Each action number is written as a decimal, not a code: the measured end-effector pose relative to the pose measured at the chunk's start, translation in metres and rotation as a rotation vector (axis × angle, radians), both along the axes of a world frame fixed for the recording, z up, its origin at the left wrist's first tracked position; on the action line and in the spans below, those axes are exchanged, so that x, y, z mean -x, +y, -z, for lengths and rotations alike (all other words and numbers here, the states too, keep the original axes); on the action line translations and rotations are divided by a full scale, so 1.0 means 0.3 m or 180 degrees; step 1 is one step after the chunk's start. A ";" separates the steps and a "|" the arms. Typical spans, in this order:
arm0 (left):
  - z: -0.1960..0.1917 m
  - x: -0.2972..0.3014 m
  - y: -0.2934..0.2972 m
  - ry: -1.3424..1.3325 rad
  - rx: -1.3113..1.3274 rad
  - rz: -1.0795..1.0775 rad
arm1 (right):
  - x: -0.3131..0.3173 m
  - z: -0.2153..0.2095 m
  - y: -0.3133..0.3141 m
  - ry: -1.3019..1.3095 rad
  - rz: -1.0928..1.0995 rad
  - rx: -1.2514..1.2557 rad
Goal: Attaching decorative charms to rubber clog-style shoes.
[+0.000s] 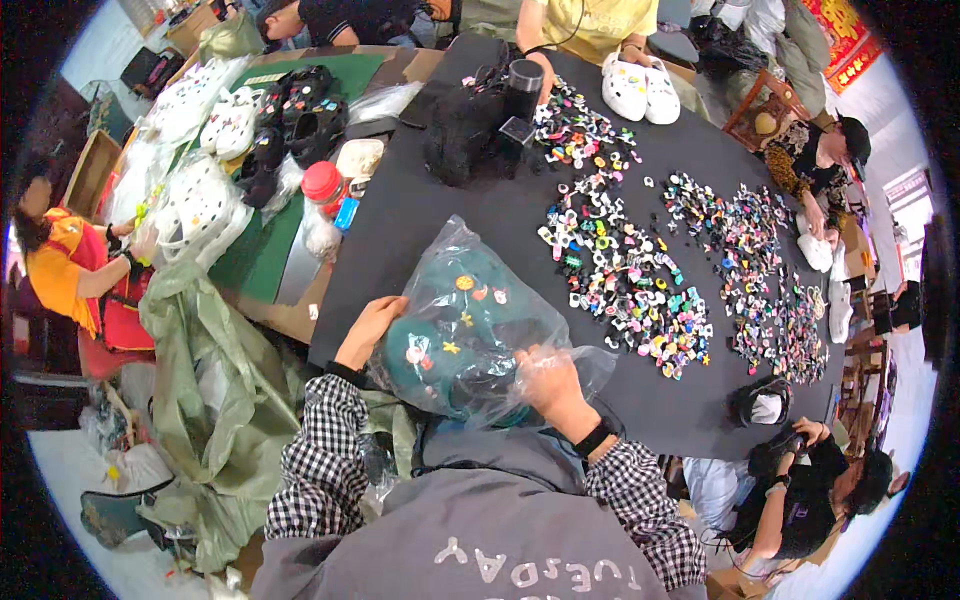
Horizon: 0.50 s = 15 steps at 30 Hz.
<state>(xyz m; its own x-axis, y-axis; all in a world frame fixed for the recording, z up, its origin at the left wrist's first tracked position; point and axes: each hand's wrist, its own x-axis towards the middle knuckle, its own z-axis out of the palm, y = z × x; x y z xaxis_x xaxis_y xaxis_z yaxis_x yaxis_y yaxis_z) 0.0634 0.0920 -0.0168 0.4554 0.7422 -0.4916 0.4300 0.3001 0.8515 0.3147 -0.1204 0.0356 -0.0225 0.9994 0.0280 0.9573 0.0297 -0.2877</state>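
Note:
A clear plastic bag (470, 300) holding dark green clog shoes decorated with small colourful charms lies at the near edge of the black table (440, 200). My left hand (368, 330) grips the bag's left side. My right hand (550, 385) clutches the crumpled plastic at the bag's lower right. Both sleeves are black-and-white checked. Several loose colourful shoe charms (625, 270) are spread over the table to the right of the bag.
A second spread of charms (760, 270) lies further right. White clogs (640, 90) sit at the far edge, a black camera (490, 115) near them. Bagged white and black clogs (240, 130) pile up at the left. Other people sit around the table.

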 end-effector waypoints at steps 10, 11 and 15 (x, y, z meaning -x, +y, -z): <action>0.025 -0.026 -0.015 -0.0533 0.0185 -0.0454 | 0.014 0.007 0.033 -0.0010 -0.0111 -0.0069; 0.041 -0.032 -0.010 -0.0660 0.0299 -0.0564 | 0.025 0.003 0.045 0.0066 -0.0125 -0.0094; 0.032 -0.121 0.001 -0.0821 0.0219 -0.0522 | 0.034 0.097 0.073 -0.0013 0.0036 -0.0271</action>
